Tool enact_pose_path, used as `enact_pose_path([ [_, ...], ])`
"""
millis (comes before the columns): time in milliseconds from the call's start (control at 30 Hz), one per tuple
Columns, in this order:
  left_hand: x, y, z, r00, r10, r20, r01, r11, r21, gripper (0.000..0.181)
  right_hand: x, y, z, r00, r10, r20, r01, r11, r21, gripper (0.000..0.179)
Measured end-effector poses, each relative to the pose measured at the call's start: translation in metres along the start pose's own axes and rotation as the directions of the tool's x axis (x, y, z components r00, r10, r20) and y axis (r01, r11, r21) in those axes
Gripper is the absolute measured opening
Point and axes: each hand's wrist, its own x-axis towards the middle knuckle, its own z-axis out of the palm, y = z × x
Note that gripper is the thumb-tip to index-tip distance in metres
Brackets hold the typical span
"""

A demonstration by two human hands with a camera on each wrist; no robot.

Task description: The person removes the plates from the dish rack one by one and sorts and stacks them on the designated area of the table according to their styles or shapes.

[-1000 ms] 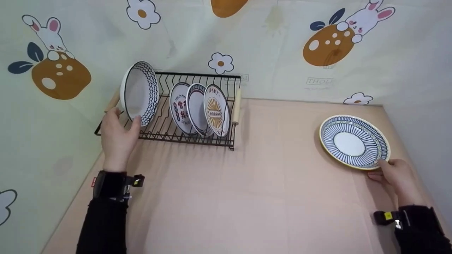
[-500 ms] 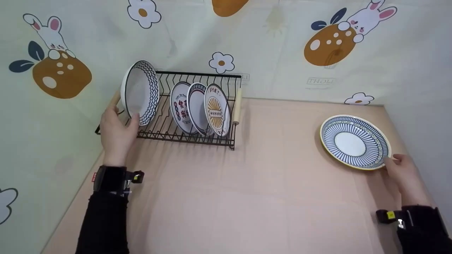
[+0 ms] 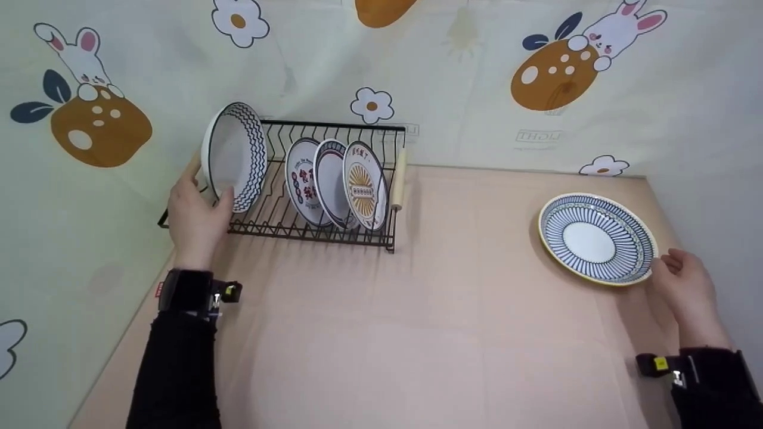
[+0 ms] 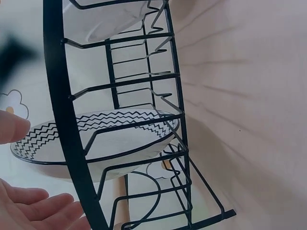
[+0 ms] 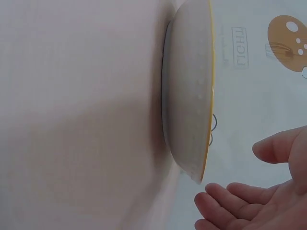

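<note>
A white bowl (image 3: 235, 155) with a black zigzag band stands on its side at the left end of a black wire dish rack (image 3: 322, 237). My left hand (image 3: 197, 220) is at its lower rim. In the left wrist view the thumb (image 4: 14, 127) lies close over the rim, and the extended fingers (image 4: 53, 211) spread beneath, apart from the bowl's outside. A blue-striped plate (image 3: 590, 241) with a yellow rim sits face up on the table at right. Beside its near right edge is my right hand (image 3: 685, 286), thumb and fingers apart with nothing between them.
Several dishes fill the rack: small plates with red lettering (image 3: 305, 182), a dark band (image 3: 334, 185) and a yellow sunburst (image 3: 363, 185) stand upright toward its right end. Wooden handles (image 3: 400, 179) flank the rack. A patterned sheet (image 3: 453, 77) hangs behind the pink tabletop (image 3: 441, 333).
My right hand has let go of the striped plate's rim and drawn slightly right. My left hand has edged a little farther forward at the bowl. Bowl and plate stay where they were.
</note>
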Motion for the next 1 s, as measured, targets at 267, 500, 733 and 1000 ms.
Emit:
enact_pose_path([
  [267,0.004,-0.001,0.004,1.0,0.003,0.019,-0.003,1.0,0.015,0.074,-0.002,-0.009,0.007,0.998,-0.041,-0.05,0.041,0.999,-0.002,0.068],
  [500,0.008,-0.003,0.005,0.999,0.004,0.037,-0.006,0.999,0.054,0.074,-0.005,-0.011,0.012,0.997,-0.069,-0.03,0.071,0.996,0.045,0.069],
  [733,0.011,-0.004,0.006,0.999,0.003,0.052,-0.007,0.997,0.071,0.072,-0.009,-0.015,0.019,0.989,-0.143,-0.043,0.145,0.988,0.053,0.068],
  [1000,0.018,-0.006,0.008,0.994,-0.039,0.103,0.027,0.993,0.114,0.072,-0.019,-0.025,0.029,0.966,-0.253,-0.055,0.254,0.967,0.006,0.062],
])
